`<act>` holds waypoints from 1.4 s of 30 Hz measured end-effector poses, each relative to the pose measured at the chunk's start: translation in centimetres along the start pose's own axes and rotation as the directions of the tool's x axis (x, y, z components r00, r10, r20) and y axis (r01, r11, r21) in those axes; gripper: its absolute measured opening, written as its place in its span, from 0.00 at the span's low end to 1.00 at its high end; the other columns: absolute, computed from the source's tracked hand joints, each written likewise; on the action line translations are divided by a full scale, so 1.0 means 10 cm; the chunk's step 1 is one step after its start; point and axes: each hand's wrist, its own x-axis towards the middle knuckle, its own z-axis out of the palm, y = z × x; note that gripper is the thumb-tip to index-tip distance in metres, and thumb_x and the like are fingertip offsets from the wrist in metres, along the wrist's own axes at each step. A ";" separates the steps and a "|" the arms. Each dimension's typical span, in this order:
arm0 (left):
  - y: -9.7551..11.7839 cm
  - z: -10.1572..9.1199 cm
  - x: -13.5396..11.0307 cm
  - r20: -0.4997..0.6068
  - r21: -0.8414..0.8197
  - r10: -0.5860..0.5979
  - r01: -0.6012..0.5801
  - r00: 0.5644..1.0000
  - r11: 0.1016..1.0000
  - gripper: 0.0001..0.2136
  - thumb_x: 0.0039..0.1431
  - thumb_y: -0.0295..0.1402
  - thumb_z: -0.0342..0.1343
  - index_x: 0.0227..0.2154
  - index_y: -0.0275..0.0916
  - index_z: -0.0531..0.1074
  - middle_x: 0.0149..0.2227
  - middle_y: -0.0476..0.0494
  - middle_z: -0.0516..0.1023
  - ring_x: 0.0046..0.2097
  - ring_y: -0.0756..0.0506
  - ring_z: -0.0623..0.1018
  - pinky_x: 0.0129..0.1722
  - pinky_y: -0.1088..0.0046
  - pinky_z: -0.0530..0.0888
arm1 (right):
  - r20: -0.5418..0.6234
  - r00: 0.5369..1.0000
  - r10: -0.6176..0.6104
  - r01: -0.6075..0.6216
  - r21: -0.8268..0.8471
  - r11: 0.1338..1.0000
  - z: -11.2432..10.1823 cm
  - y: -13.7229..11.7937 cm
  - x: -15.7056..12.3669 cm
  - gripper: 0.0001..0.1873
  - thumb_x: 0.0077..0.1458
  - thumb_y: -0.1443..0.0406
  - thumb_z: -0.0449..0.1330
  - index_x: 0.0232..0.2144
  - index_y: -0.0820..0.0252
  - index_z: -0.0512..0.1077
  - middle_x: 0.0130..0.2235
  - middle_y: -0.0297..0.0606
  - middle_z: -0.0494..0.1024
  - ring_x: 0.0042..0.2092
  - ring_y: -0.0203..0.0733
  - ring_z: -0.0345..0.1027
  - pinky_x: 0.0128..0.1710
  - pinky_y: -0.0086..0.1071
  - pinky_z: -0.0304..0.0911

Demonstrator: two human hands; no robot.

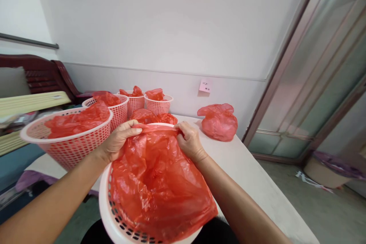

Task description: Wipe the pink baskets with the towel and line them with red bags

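Close in front of me is a pink perforated plastic basket (106,190) with a red plastic bag (162,175) spread open inside it. My left hand (121,137) pinches the bag's far edge on the left, thumb on top. On the right, my right hand (190,141) is closed round the same edge. Between the two hands the edge is stretched taut along the basket's far rim. The bag's near part drapes toward the basket's front right rim, and holes in the basket wall show on the left.
Left of my arm stands another basket (68,141) with a red bag in it; several similar ones stand behind. A bunched red bag (219,122) lies on the white table (257,183) by the wall. A pink note (205,85) is stuck to the wall. A bin (326,171) stands at right.
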 end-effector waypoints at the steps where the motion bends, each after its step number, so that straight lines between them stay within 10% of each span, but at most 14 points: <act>1: 0.00 0.00 0.01 -0.019 -0.001 0.015 -0.015 1.000 1.000 0.14 0.45 0.34 0.67 0.28 0.42 0.64 0.24 0.55 0.74 0.24 0.53 0.74 0.26 0.77 0.72 | 0.028 1.000 -0.009 0.009 0.007 1.000 -0.01 -0.02 0.00 0.13 0.46 0.74 0.48 0.30 0.56 0.69 0.32 0.36 0.71 0.36 0.42 0.67 0.40 0.32 0.63; 6: -0.01 0.01 0.00 -0.080 0.064 0.081 -0.076 0.993 0.995 0.15 0.46 0.36 0.66 0.29 0.41 0.64 0.26 0.54 0.75 0.26 0.51 0.76 0.29 0.76 0.74 | 0.235 0.972 0.006 -0.067 0.249 0.966 -0.06 -0.10 0.03 0.09 0.59 0.62 0.53 0.34 0.57 0.73 0.36 0.36 0.76 0.40 0.42 0.70 0.45 0.34 0.64; 13: -0.05 0.06 -0.05 -0.037 0.284 0.127 -0.112 0.991 0.952 0.15 0.47 0.40 0.67 0.30 0.41 0.67 0.25 0.53 0.74 0.24 0.50 0.73 0.25 0.75 0.70 | 0.394 0.901 0.183 -0.395 0.570 0.721 -0.05 -0.05 0.11 0.30 0.59 0.40 0.51 0.35 0.59 0.75 0.34 0.38 0.77 0.37 0.41 0.71 0.43 0.35 0.65; 20: -0.16 -0.03 0.05 -0.103 0.540 0.389 -0.276 0.916 0.795 0.14 0.55 0.47 0.59 0.35 0.42 0.70 0.31 0.52 0.74 0.31 0.49 0.72 0.32 0.72 0.69 | 0.749 0.640 0.174 -0.690 0.460 0.559 -0.14 -0.14 0.10 0.22 0.47 0.48 0.69 0.31 0.59 0.73 0.30 0.33 0.73 0.32 0.37 0.67 0.33 0.30 0.63; 26: -0.18 -0.14 0.16 -0.140 0.792 0.625 -0.292 0.768 0.536 0.10 0.58 0.43 0.55 0.30 0.42 0.69 0.31 0.51 0.71 0.35 0.47 0.70 0.39 0.69 0.66 | 0.509 0.792 0.338 -0.607 0.589 0.534 -0.11 -0.12 0.12 0.19 0.44 0.52 0.70 0.31 0.58 0.73 0.29 0.31 0.73 0.31 0.36 0.66 0.34 0.30 0.64; 35: -0.26 -0.21 0.19 -0.053 0.956 0.535 -0.112 0.843 0.271 0.11 0.61 0.43 0.50 0.34 0.42 0.71 0.35 0.45 0.78 0.36 0.42 0.76 0.38 0.66 0.66 | 0.019 0.926 0.378 -0.349 0.427 0.834 0.07 0.01 0.22 0.10 0.49 0.56 0.57 0.32 0.56 0.70 0.31 0.34 0.73 0.32 0.38 0.66 0.35 0.31 0.64; 42: -0.13 -0.06 0.21 0.022 0.998 0.468 -0.046 0.883 0.040 0.11 0.66 0.41 0.46 0.31 0.43 0.68 0.30 0.45 0.77 0.33 0.43 0.77 0.34 0.68 0.64 | -0.106 0.958 0.266 -0.271 -0.030 0.962 -0.01 0.09 0.14 0.08 0.55 0.66 0.52 0.35 0.57 0.71 0.37 0.38 0.75 0.38 0.42 0.68 0.43 0.35 0.62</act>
